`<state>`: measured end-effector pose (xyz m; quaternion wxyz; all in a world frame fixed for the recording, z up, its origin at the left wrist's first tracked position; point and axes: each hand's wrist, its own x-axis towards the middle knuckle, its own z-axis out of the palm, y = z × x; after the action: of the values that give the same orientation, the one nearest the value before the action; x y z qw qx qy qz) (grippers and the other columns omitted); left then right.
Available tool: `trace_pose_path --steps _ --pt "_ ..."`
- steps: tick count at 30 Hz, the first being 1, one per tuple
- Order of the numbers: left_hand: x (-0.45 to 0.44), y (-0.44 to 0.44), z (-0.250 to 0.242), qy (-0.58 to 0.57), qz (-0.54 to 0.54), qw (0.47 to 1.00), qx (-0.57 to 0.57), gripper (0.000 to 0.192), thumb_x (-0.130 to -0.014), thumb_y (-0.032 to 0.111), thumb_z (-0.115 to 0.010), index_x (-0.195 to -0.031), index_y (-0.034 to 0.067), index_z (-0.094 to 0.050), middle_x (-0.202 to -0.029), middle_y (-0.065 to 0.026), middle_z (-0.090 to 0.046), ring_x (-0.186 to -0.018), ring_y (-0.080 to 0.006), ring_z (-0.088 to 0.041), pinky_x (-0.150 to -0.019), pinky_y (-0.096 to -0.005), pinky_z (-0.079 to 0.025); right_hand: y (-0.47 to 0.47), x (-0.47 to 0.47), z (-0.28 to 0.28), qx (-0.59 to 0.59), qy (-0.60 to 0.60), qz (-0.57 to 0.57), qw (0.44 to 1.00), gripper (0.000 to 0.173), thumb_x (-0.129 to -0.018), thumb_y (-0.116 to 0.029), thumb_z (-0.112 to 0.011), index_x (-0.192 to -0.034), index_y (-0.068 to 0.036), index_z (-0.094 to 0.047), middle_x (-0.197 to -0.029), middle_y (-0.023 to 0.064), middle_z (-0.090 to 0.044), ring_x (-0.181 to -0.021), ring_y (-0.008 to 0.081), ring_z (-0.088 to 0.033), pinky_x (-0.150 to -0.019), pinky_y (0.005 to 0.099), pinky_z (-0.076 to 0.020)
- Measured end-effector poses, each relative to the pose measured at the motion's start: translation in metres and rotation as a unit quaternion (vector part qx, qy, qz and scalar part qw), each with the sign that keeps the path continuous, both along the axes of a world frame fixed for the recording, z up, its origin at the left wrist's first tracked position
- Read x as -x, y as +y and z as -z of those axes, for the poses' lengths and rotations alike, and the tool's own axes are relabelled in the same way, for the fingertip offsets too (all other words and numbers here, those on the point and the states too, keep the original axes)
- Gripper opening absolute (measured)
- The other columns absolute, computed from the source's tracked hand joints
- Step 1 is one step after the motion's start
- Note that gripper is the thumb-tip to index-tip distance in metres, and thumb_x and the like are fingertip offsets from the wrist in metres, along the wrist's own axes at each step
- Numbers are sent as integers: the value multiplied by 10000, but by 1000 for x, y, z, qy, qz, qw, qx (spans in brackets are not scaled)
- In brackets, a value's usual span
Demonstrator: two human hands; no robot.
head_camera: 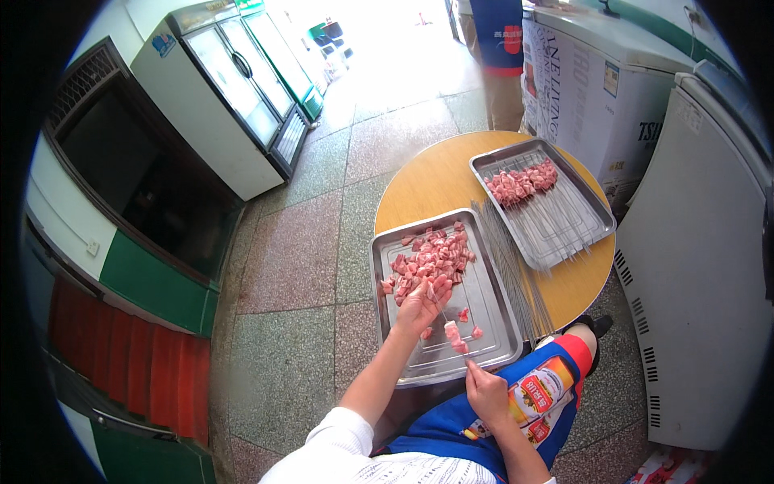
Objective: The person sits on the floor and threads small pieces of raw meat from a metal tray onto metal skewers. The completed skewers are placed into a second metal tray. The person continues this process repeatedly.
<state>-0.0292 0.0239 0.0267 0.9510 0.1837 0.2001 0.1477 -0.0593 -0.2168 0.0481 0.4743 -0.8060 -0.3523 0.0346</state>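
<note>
My right hand (pixel 487 393) is closed around the lower end of a thin metal skewer, just past the near edge of a steel tray (pixel 496 330). Several raw meat pieces (pixel 455 339) are threaded on that skewer. Its bare upper part runs up to my left hand (pixel 423 308), which is turned palm up at the near side of a heap of diced raw meat (pixel 432 257). Whether a meat piece sits between the left fingers at the skewer's tip is too small to tell. A few loose cubes (pixel 477 332) lie on the tray near the threaded meat.
Bare metal skewers (pixel 511 266) lie in a bundle between the trays on a round wooden table (pixel 417 181). A second steel tray (pixel 583 224) holds finished meat skewers (pixel 523 181). A person in an apron (pixel 499 42) stands beyond, beside a chest freezer (pixel 580 91). A white appliance (pixel 695 260) stands right.
</note>
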Motion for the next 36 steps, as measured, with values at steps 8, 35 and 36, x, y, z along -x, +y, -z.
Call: trace_pose_path --steps 8,35,36 --pt "-2 -3 -4 -43 13 998 47 290 -960 312 -382 -1016 49 -492 -1079 -167 -596 -1034 -316 -572 -914 -448 -466 0 0 -1 8 -11 -6 1000 200 -828 -108 -550 -969 5 -635 -753 165 -647 -611 290 -632 -536 366 -505" --pt "-3 -6 5 38 66 994 -79 161 -946 224 -449 -905 82 -513 -796 -44 -569 -742 -188 -593 -702 -357 -526 0 0 1 9 -12 6 1000 199 -824 -99 -552 -959 18 -640 -725 167 -642 -594 291 -627 -523 362 -500" --pt "-3 -7 4 44 64 994 -81 166 -944 230 -453 -898 83 -515 -789 -43 -569 -736 -186 -592 -696 -356 -526 0 1 1 9 -13 6 1000 200 -824 -100 -552 -960 18 -639 -724 168 -642 -592 290 -627 -523 362 -500"
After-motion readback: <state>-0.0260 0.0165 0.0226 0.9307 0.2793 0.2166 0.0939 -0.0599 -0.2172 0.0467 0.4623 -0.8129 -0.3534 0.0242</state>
